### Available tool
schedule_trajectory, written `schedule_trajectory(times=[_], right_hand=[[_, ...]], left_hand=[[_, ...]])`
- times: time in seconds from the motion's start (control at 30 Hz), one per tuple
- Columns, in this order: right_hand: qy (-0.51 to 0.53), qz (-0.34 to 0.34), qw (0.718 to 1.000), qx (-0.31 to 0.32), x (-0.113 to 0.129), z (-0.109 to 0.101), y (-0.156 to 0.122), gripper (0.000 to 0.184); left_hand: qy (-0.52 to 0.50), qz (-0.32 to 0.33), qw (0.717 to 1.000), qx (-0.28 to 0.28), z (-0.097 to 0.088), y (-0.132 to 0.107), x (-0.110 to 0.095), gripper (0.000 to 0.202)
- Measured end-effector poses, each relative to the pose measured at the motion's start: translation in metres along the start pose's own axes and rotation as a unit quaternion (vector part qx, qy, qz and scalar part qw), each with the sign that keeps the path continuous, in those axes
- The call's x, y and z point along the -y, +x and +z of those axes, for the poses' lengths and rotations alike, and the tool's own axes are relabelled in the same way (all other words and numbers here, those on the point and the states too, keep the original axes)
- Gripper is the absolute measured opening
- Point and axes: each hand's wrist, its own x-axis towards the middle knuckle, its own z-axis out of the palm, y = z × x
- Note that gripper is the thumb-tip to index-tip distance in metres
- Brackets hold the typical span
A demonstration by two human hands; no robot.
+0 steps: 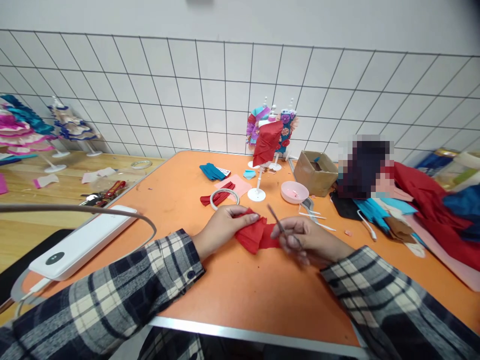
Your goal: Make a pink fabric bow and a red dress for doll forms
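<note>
Pinched between the thumb and fingers of my left hand [229, 223] is a folded piece of red crepe paper [252, 235]. My right hand [309, 239] is closed around slim metal scissors [275, 214], their blades pointing up and to the left; the handles are mostly hidden by my fingers. A flat strip of red paper [269, 237] shows between the two hands, under the scissors. Just beyond my left hand lie a roll of white tape [224, 192] and pleated red paper strips [207, 200]. A small white dress stand [257, 194] with a red paper dress [268, 140] stands farther back.
At the back right are a pink bowl [294, 192] and a cardboard box [315, 172]. Coloured paper [431, 200] is heaped at the right. Folded blue paper [213, 171] lies at the back. A white power bank [82, 240] with a cable sits at the left edge.
</note>
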Motion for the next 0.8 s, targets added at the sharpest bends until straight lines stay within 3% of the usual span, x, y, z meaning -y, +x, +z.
schedule_trajectory(times=[0.07,0.13,0.27,0.4,0.47,0.57,0.67,0.8], right_hand=[[-0.063,-0.030,0.991,-0.110,0.004,-0.003,0.001,0.040],[-0.119,-0.043,0.975,-0.181,0.005,0.000,0.006,0.038],[-0.120,-0.061,0.974,-0.183,0.002,0.018,0.017,0.040],[-0.086,-0.047,0.976,-0.192,0.001,0.029,0.020,0.047],[-0.093,-0.041,0.973,-0.207,0.002,0.029,0.019,0.049],[-0.099,-0.067,0.966,-0.228,0.002,0.024,0.019,0.049],[-0.094,-0.102,0.960,-0.244,0.002,0.021,0.019,0.047],[-0.072,-0.137,0.945,-0.288,0.003,0.014,0.017,0.046]], left_hand=[[0.027,0.005,0.999,-0.044,-0.001,0.001,0.001,0.028],[0.058,0.014,0.997,-0.041,0.000,0.001,0.001,0.027],[0.081,0.029,0.996,-0.007,0.009,-0.004,0.001,0.023],[0.062,0.047,0.997,-0.018,0.017,-0.005,0.003,0.021],[0.024,0.022,0.999,-0.019,0.018,-0.005,0.004,0.029],[-0.038,-0.023,0.999,0.023,0.017,-0.004,0.004,0.044],[-0.032,-0.027,0.998,0.054,0.017,-0.005,0.004,0.057],[-0.022,-0.031,0.999,0.010,0.017,-0.004,0.004,0.052]])
